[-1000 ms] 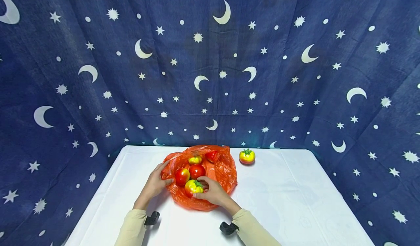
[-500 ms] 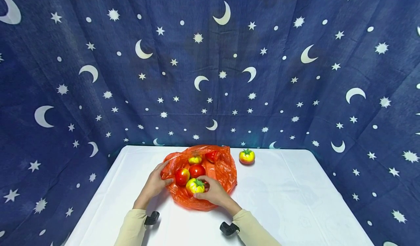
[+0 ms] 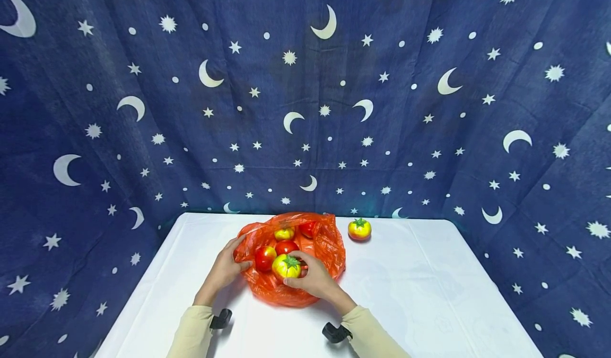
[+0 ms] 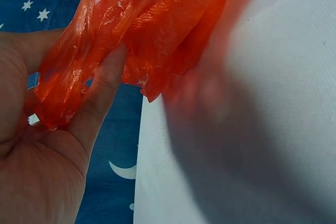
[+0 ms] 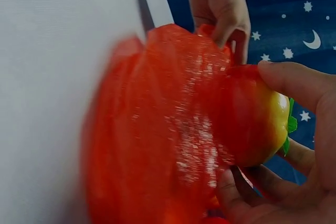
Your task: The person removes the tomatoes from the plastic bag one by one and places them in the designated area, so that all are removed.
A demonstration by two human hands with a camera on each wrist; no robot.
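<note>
- Gripping the held tomato (image 3: 285, 268), the right hand (image 3: 316, 279) has it at the mouth of the red bag (image 3: 331, 254).
- We see the left hand (image 3: 225, 267) pinching the bag's left edge between thumb and fingers.
- Inside the bag we find a red-and-yellow tomato (image 3: 263, 259) at left, a red fruit (image 3: 286, 247) in the middle, partly behind the held tomato, and, toward the back, a yellow fruit (image 3: 284, 234) and a second red fruit (image 3: 307, 229).
- A loose tomato (image 3: 359, 231) rests right of the bag, apart from it.
- Beneath the bag we have a white table (image 3: 406, 294); behind it hangs a navy curtain (image 3: 267, 130) with pale moons and stars.
</note>
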